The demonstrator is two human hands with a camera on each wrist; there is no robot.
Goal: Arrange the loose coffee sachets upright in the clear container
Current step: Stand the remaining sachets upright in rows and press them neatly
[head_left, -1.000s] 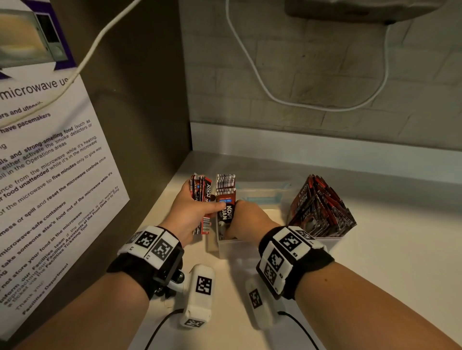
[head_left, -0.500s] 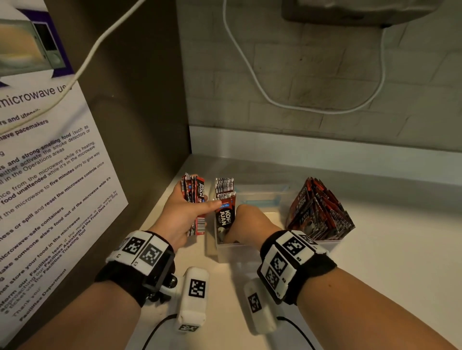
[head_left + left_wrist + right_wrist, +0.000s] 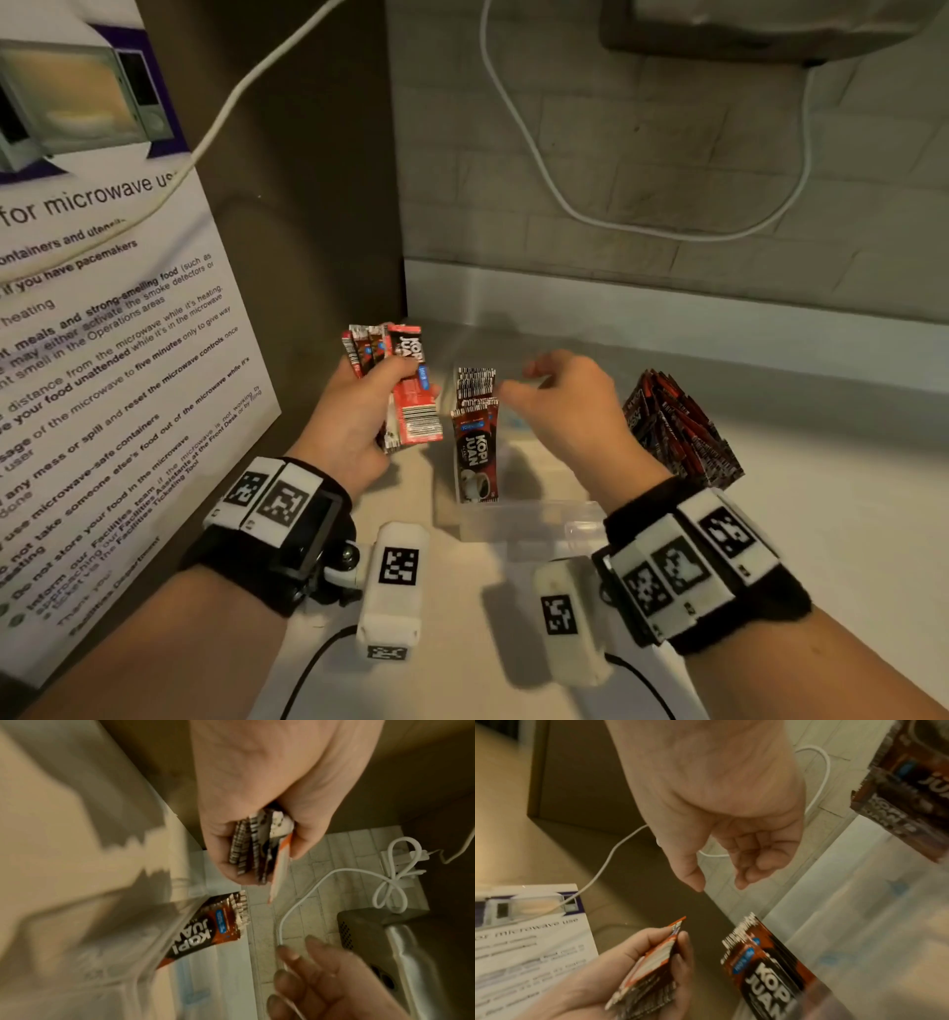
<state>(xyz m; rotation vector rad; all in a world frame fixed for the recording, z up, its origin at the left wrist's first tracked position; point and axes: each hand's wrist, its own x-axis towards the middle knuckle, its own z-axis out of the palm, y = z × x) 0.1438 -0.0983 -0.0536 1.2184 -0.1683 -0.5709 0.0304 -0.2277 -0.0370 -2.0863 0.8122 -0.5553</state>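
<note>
Head view: pale counter (image 3: 821,514), brick wall (image 3: 667,154).

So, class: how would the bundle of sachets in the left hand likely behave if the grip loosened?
The sachets are thin flat packets fanned in the left hand, so they would probably slide apart. They look light and bendy. Glossy wrappers suggest they are slippery.
</note>
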